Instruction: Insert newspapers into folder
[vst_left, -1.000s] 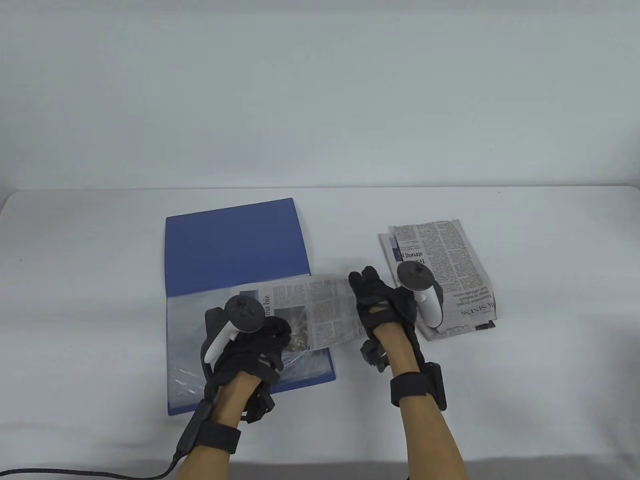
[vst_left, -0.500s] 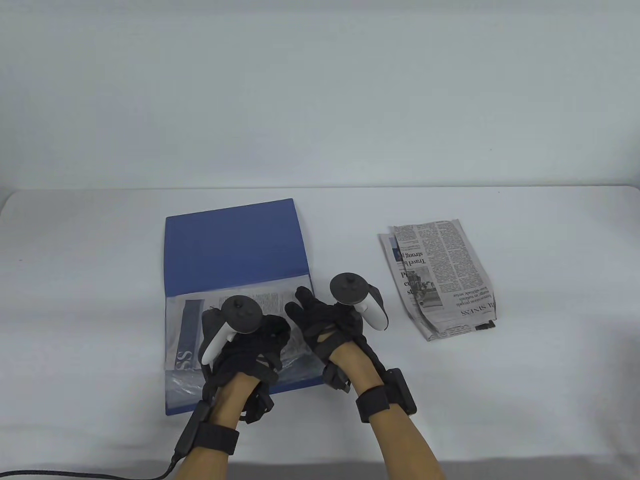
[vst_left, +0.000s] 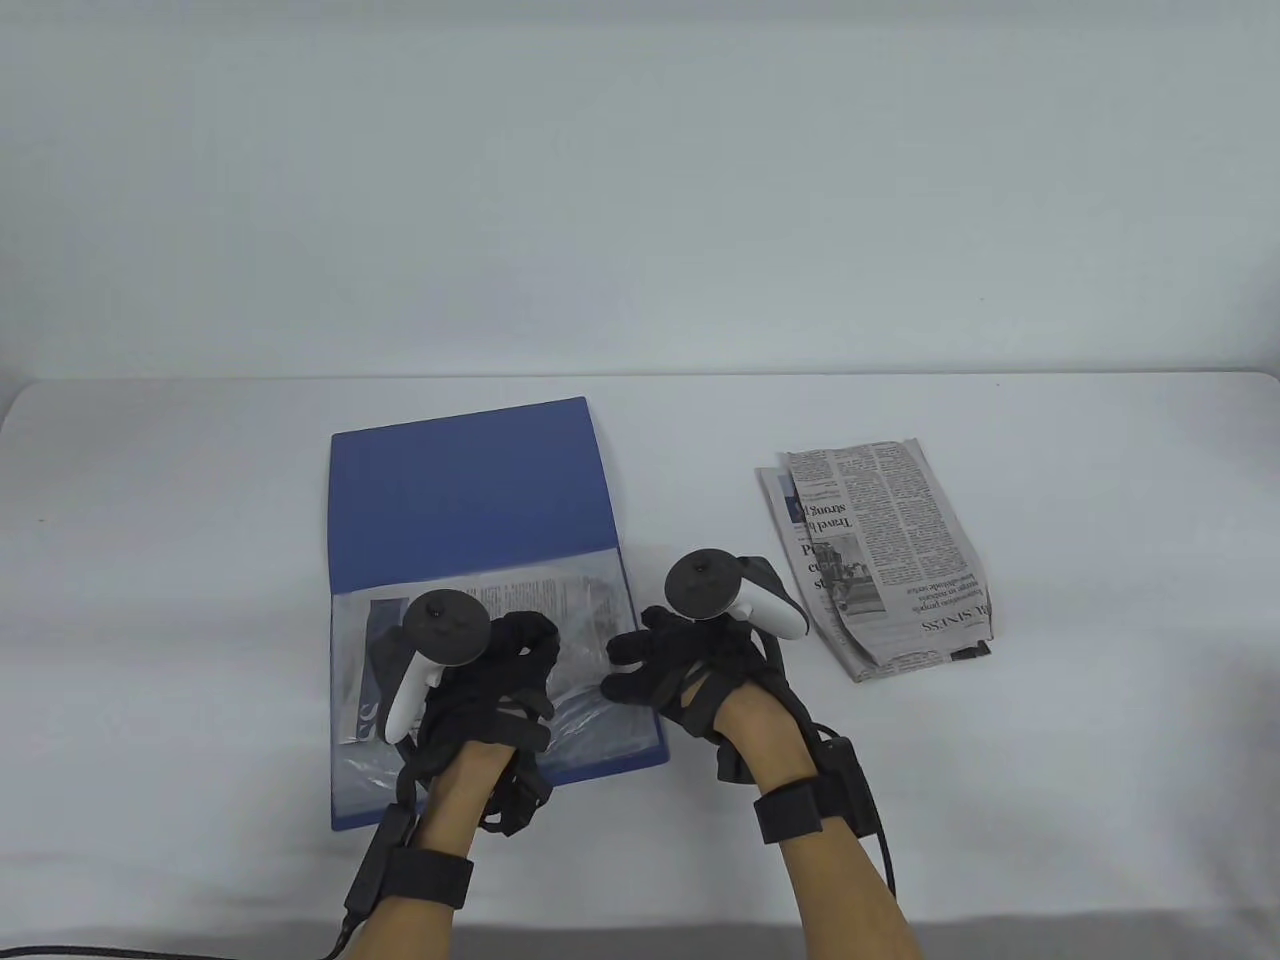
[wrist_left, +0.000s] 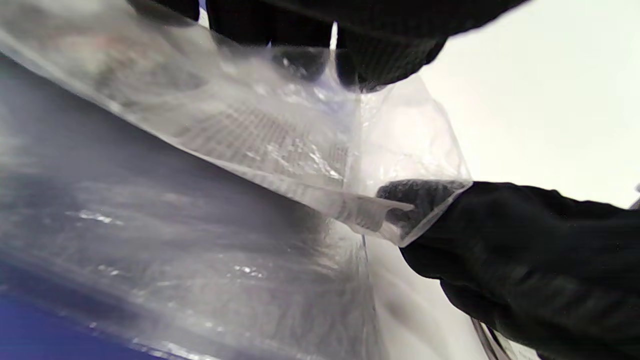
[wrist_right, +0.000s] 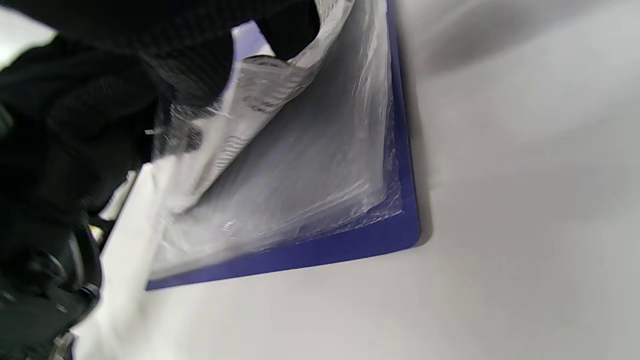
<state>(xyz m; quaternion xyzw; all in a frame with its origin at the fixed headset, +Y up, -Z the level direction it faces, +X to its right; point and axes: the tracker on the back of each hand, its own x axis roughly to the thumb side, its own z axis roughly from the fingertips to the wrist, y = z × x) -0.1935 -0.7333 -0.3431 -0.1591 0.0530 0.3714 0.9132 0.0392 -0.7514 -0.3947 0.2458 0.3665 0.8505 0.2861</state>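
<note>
An open blue folder lies left of centre, its clear plastic sleeves on the near half. A newspaper sheet lies inside the top sleeve. My left hand holds the top sleeve up; its fingers grip the plastic in the left wrist view. My right hand pinches the sleeve's right edge, with a fingertip under the plastic. The folder's corner and raised sleeve show in the right wrist view. A stack of folded newspapers lies to the right.
The white table runs to a pale wall behind. A black cable trails from my left wrist along the near edge.
My right hand pushed the newspaper sheet leftward fully into the sleeve, then drew back to the sleeve's right edge. My left hand shifted slightly left, still holding the sleeve.
</note>
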